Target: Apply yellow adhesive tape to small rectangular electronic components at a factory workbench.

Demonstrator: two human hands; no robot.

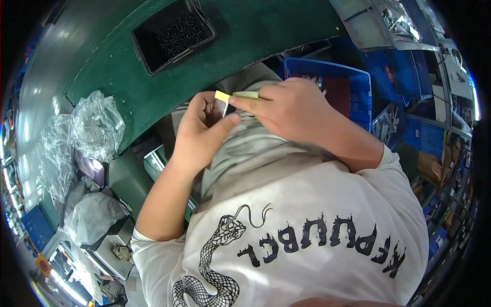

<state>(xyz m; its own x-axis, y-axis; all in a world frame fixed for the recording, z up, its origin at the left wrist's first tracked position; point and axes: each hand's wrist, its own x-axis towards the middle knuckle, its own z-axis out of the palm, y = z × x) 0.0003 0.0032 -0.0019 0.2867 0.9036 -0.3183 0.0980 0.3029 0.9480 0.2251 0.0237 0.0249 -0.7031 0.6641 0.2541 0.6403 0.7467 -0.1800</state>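
In front of my waist, my left hand (203,128) is closed, with its thumb and fingers around a small flat piece that has a bright yellow strip (222,96) on its top. My right hand (292,108) meets it from the right, and its index fingertip touches the yellow strip's right end. A pale yellow strip (247,94) shows along that index finger, pinched by the right fingers. Whether the two yellow parts are joined, I cannot tell. Most of the piece is hidden by the fingers.
A black bin (174,38) of small dark parts stands on the green table (245,30). Right of my hands is a blue crate (362,89). Clear plastic bags (97,125) lie at the left. A grey bin (358,25) stands at the upper right.
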